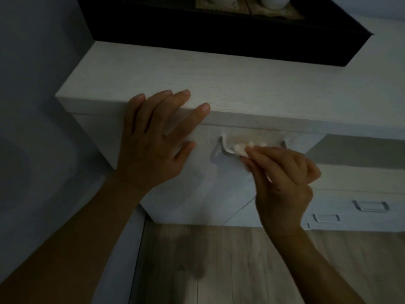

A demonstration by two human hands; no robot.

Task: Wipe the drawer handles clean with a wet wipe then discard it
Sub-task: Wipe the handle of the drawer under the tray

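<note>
Dim room: cabinet, black tray, wood floor.

A black tray (219, 40) sits at the back of the pale cabinet top (241, 84), reaching past its right rear part; two white rounded objects (271, 0) stand in it, cut off by the frame. A grey-blue wall (32, 84) lies left. Light wood-plank floor (230, 264) runs below the cabinet front.
</note>
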